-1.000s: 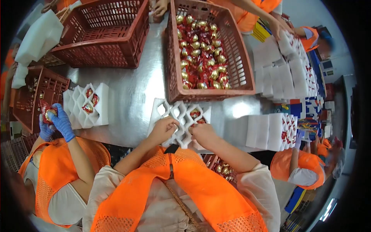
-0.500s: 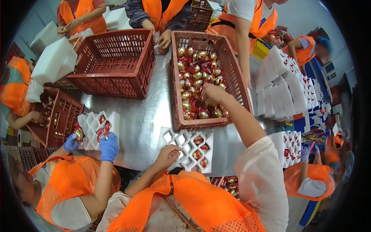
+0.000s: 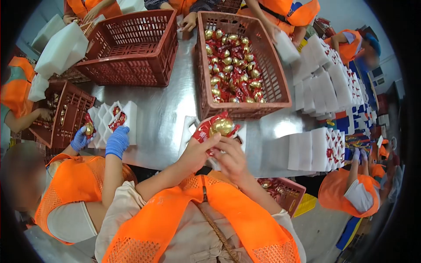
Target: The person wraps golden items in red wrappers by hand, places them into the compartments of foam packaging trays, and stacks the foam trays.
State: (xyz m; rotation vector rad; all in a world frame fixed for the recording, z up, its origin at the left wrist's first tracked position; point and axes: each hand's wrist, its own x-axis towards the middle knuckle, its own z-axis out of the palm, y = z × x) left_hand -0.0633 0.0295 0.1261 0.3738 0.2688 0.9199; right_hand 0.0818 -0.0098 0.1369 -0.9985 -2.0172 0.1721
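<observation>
In front of my chest, both hands come together on one gold egg in a red wrapper (image 3: 222,126). My left hand (image 3: 196,152) pinches its red wrapper from the left. My right hand (image 3: 232,157) has its fingers curled against the egg's lower right side. Directly beneath lies a white foam tray with diamond-shaped pockets (image 3: 186,136), mostly covered by my hands and the egg. Beyond them stands a red-brown plastic crate (image 3: 245,110) holding many similar wrapped eggs.
A second red-brown crate (image 3: 127,70) stands at the back left. On my left, a co-worker's blue-gloved hands (image 3: 117,142) work at another foam tray (image 3: 133,116). Stacked foam trays (image 3: 300,151) stand at the right. Another crate (image 3: 297,189) is below the table edge.
My right hand has come back from inside the egg crate to my left hand, bringing a wrapped egg. My left hand has lifted off the foam tray onto it. The view has tilted down.
</observation>
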